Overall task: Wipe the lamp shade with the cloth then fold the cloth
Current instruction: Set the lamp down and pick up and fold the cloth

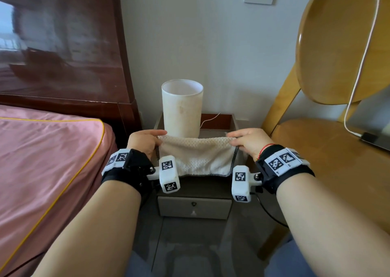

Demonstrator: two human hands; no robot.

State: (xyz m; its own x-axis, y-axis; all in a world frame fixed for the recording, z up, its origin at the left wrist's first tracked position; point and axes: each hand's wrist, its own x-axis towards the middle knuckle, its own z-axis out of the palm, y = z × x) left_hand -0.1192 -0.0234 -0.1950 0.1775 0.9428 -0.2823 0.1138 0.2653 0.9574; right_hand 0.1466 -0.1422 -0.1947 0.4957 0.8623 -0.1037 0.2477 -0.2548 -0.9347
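no words, brand names or numbers can be read anywhere. the only signs are black-and-white square code patterns: on the white band of the left wrist strap (118, 159) and its white block (168, 174) at about seven o'clock, and on the right wrist strap (281, 160) and its white block (240, 182) at about five o'clock.

Cloth (196, 156): cream-white waffle texture, dark speckled edging; lamp shade (182, 107): off-white with faint tan blotches. Bench (211, 181): dark brown top, grey drawer front; bed cover (48, 150): dusty pink with yellow piping; headboard (63, 44): glossy red-brown. Chair (337, 44): honey-yellow wood; wrist bands (280, 160): black with white blocks bearing black-and-white square codes; thin red string at the right wrist.
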